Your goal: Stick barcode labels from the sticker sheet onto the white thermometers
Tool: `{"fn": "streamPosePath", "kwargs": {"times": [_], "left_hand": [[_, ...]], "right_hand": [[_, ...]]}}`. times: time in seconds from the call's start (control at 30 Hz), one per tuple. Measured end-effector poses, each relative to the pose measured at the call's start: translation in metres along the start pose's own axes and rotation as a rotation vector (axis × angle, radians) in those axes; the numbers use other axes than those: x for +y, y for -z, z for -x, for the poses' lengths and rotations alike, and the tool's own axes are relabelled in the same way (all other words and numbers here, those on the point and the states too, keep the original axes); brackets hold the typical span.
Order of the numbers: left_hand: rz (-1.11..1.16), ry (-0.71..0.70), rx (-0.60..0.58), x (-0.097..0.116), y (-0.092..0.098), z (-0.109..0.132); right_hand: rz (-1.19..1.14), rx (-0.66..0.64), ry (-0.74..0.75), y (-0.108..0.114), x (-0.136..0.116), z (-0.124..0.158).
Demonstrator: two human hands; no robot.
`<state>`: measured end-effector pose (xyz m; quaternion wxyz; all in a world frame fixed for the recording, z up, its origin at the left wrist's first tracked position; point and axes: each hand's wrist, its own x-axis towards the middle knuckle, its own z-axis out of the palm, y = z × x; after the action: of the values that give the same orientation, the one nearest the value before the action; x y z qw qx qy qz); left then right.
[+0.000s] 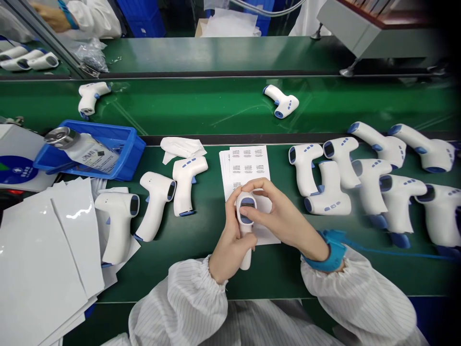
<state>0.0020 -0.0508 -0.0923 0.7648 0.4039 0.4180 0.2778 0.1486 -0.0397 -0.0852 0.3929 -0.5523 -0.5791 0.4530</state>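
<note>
Between my two hands, over the bench's middle, is a white infrared thermometer [246, 230] with its dark screen facing me. My left hand [232, 242] wraps round its body and handle. The fingers of my right hand [279, 211] curl over its top, and the thumb lies on the screen. Beneath my hands lie sheets of printed labels [249, 163], partly covered. Left of them stand more thermometers, the nearest a white thermometer [187, 185] beside a folded white cloth or tissue [183, 147]. Several others, among them a white thermometer [372, 185], lie at the right.
A blue tray [134, 151] holds a metal-capped bottle [86, 149]. White sheets [39, 264] are stacked at left. Behind the bench, a green conveyor belt [187, 103] carries two thermometers. Another person's arm [90, 19] shows at top left. A blue cord [392, 252] runs right from my wrist strap.
</note>
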Motion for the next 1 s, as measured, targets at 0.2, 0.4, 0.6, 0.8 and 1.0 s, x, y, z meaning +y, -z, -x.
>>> {"fn": "streamPosePath", "kwargs": {"times": [0.2,0.4,0.6,0.8,1.0], "left_hand": [[0.130,-0.061,-0.017,-0.004,0.002,0.000],[0.118,-0.043,0.140,0.005,-0.002,-0.003],[-0.053,-0.142,0.202,0.012,-0.003,-0.002],[-0.152,-0.204,0.262,0.013,-0.003,-0.001],[-0.102,-0.157,0.240,0.013,-0.004,0.000]], "right_hand": [[-0.053,-0.177,-0.055,0.009,-0.008,0.007],[-0.147,-0.170,-0.041,0.017,-0.014,0.010],[0.110,0.206,0.059,0.009,-0.015,0.012],[0.117,0.113,-0.003,0.004,-0.036,0.019],[0.035,0.046,-0.157,0.007,-0.037,0.017]]}}
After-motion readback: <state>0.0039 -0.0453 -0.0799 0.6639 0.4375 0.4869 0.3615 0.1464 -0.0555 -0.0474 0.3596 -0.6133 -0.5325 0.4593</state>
